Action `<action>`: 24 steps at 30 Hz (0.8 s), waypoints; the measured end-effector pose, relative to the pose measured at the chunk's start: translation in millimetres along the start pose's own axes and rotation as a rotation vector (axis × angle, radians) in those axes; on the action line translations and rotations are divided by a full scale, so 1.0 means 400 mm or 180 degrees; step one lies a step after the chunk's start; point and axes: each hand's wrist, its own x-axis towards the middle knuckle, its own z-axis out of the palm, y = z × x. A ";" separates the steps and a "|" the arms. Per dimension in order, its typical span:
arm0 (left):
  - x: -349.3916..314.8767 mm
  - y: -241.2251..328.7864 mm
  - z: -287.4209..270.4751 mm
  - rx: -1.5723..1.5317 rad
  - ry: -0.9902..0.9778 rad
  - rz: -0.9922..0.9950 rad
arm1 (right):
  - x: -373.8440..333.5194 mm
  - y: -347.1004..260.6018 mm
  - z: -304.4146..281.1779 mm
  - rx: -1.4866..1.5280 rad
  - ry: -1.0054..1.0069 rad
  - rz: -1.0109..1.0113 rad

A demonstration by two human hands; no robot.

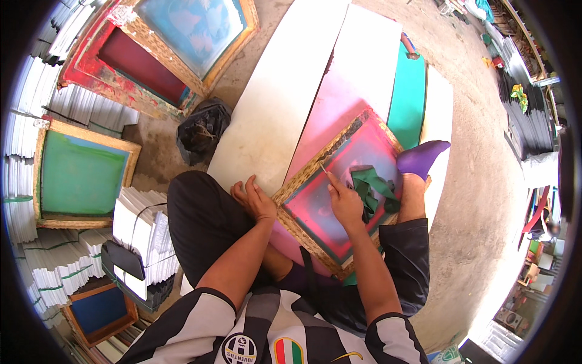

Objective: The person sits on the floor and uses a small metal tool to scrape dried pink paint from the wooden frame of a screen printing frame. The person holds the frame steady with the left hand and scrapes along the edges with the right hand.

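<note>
A wooden screen-printing frame (pixel 336 193) with pink and bluish mesh lies tilted across my lap and the boards. Over its mesh, my right hand (pixel 347 205) is closed around a thin, pale, stick-like tool (pixel 324 168); its tip is near the frame's upper-left wooden bar. Crumpled green cloth (pixel 368 188) rests on the mesh, just right of that hand. My left hand (pixel 254 200) has its fingers spread beside the frame's left corner, by my left knee, over a white board (pixel 267 115). Nothing shows in its grasp.
Pink (pixel 339 91) and green panels (pixel 407 97) adjoin the white board. Leftward stand more screen frames (pixel 85 173), a black plastic bag (pixel 203 130) and tied stacks of white sheets (pixel 142 221). My foot in a purple sock (pixel 422 158) sits at the frame's right corner.
</note>
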 end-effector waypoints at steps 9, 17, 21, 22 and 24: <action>0.001 0.016 -0.006 0.0007 -0.0086 -0.0066 | 0.012 -0.129 -0.087 -0.1142 -0.0817 0.0304; -0.005 0.022 0.007 0.0051 -0.0045 -0.0032 | 0.038 -0.001 0.009 0.0365 -0.0295 -0.0246; 0.001 -0.013 0.009 0.0103 0.0113 0.0006 | 0.017 -0.145 -0.072 -0.1069 -0.1193 0.0505; -0.001 -0.009 0.008 0.0088 0.0126 0.0013 | 0.016 -0.136 -0.072 -0.0769 -0.1076 0.0520; -0.003 -0.001 0.007 0.0071 0.0095 0.0015 | 0.013 -0.095 -0.052 -0.0167 -0.0854 0.0537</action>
